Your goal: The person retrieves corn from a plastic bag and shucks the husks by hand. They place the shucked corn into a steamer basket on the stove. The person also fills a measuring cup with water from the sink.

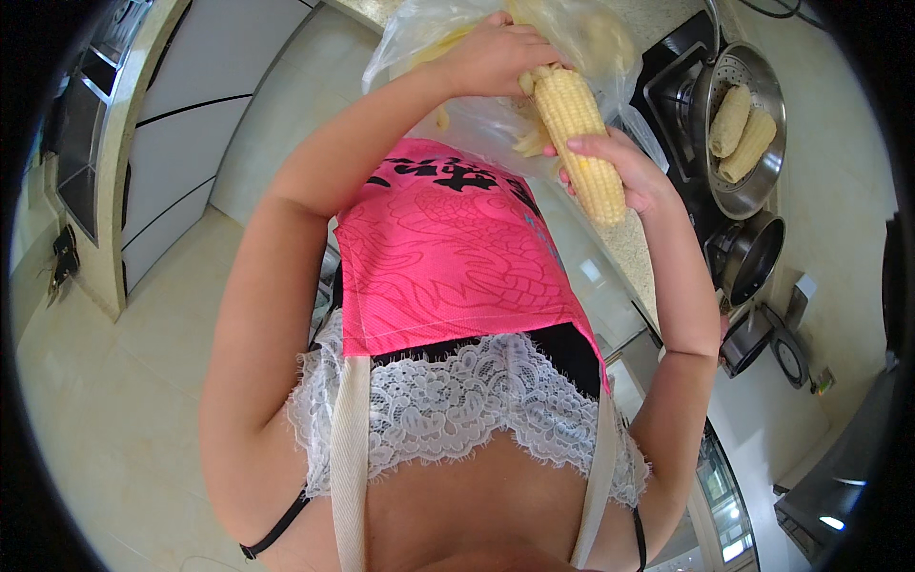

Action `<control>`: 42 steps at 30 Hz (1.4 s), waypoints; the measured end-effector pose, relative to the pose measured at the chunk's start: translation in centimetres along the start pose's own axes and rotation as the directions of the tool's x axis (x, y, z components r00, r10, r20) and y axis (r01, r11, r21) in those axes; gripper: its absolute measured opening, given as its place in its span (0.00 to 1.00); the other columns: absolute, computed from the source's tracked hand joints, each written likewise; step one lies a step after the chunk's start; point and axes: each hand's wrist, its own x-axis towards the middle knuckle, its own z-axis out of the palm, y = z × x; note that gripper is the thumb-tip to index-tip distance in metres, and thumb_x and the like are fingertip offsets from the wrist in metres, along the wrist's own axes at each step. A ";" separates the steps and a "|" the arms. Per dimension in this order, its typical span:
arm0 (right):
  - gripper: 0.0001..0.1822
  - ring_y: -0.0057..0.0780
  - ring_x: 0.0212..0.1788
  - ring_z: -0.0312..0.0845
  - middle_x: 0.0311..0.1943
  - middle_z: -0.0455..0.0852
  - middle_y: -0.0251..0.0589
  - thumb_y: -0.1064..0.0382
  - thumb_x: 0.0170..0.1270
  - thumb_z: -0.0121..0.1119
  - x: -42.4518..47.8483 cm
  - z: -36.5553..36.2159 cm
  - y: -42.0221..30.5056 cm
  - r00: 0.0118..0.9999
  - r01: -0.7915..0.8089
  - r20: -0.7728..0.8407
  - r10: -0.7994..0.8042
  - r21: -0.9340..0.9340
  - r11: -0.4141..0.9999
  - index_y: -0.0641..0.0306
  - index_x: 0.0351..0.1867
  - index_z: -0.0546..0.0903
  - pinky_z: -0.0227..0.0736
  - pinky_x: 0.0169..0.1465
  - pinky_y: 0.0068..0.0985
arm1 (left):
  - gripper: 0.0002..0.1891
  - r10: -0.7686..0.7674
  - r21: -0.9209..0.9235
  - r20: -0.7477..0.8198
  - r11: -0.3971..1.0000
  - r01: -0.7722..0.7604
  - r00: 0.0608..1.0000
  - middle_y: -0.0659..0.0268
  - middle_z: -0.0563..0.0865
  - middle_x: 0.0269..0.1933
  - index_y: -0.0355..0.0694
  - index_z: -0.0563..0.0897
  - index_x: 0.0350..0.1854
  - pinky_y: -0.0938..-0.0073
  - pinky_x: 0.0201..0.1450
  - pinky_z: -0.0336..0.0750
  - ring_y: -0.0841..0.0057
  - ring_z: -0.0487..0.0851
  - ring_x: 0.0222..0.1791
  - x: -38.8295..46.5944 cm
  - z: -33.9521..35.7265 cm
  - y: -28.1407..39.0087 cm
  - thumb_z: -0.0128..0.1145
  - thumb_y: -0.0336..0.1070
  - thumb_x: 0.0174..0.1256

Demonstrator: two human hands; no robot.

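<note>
A husked ear of corn (580,143), pale yellow, is held at a slant between both hands. My left hand (497,57) closes around its stalk end, where short bits of husk stick out. Lower on the same cob, my right hand (618,164) wraps the kernels, thumb on top and fingertips showing on the far side. Under the hands spreads a clear plastic bag (472,118) with yellowish husk pieces (530,141) in it. What exactly the left fingertips pinch is hidden.
To the right, a steel pan (768,189) with a perforated steamer bottom holds two husked corn cobs (747,146) beside the black gas hob (665,107). A smaller dark pan (758,261) and another pot (747,347) sit nearer. The stone countertop edge (629,261) runs alongside my right arm.
</note>
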 end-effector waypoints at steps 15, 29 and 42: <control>0.42 0.52 0.43 0.82 0.39 0.85 0.57 0.56 0.40 0.68 0.2 0.7 0.0 0.907 -0.100 -0.214 -0.363 -0.946 0.310 0.66 0.61 0.67 0.77 0.47 0.38 | 0.21 0.076 -0.078 0.068 0.994 -0.071 0.995 0.66 0.84 0.46 0.55 0.77 0.51 0.61 0.40 0.77 0.63 0.84 0.42 0.8 0.5 2.0 0.64 0.44 0.52; 0.38 0.54 0.42 0.82 0.38 0.84 0.57 0.62 0.42 0.65 -2.3 1.6 -0.1 0.841 -0.046 -0.174 -0.513 -0.967 0.252 0.60 0.60 0.69 0.77 0.45 0.40 | 0.13 0.091 0.049 0.151 0.994 -0.100 0.984 0.62 0.85 0.27 0.50 0.80 0.38 0.59 0.28 0.76 0.59 0.84 0.27 0.9 -0.6 0.3 0.61 0.44 0.49; 0.36 0.51 0.43 0.82 0.39 0.84 0.55 0.63 0.41 0.67 -3.4 0.5 1.1 0.836 0.109 -0.147 -0.529 -0.900 0.421 0.60 0.59 0.71 0.77 0.47 0.36 | 0.20 0.164 0.039 0.044 0.985 -0.166 0.985 0.66 0.83 0.37 0.51 0.75 0.48 0.59 0.30 0.77 0.61 0.84 0.32 0.4 -1.4 0.4 0.62 0.46 0.52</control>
